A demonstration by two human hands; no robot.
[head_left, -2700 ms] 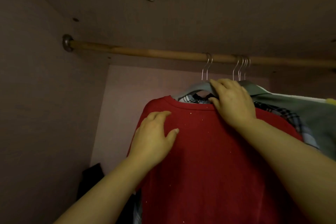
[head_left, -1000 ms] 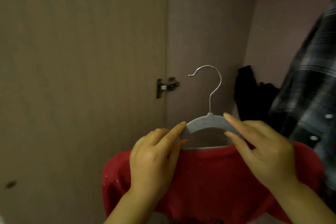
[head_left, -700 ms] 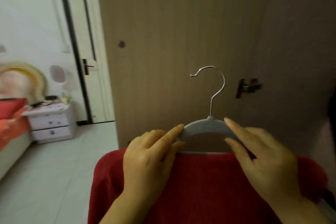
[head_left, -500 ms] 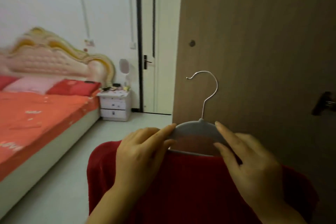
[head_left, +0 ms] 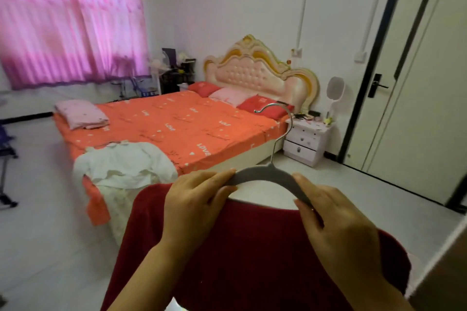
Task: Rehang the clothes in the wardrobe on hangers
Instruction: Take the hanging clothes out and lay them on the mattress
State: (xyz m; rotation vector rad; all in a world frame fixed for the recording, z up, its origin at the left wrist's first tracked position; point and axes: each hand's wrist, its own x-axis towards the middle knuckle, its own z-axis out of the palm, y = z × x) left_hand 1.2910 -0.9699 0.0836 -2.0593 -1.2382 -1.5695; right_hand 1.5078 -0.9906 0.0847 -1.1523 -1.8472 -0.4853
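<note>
A red sweater (head_left: 252, 255) hangs on a grey hanger (head_left: 265, 174) with a metal hook, held up in front of me. My left hand (head_left: 194, 204) grips the hanger's left shoulder and the sweater under it. My right hand (head_left: 338, 225) grips the hanger's right shoulder the same way. A white garment (head_left: 123, 166) lies spread over the near corner of the bed. The wardrobe is out of view except a brown edge (head_left: 444, 275) at the lower right.
A bed (head_left: 177, 124) with an orange sheet and pillows fills the middle. A white nightstand (head_left: 307, 139) stands to its right, beside a white door (head_left: 414, 78). Pink curtains (head_left: 70, 20) cover the window at left. Light floor tiles surround the bed.
The view has swung left from the wardrobe's inside, past its door, to the bedroom. Both hands took the red sweater on its hanger off the rail and still hold it.
</note>
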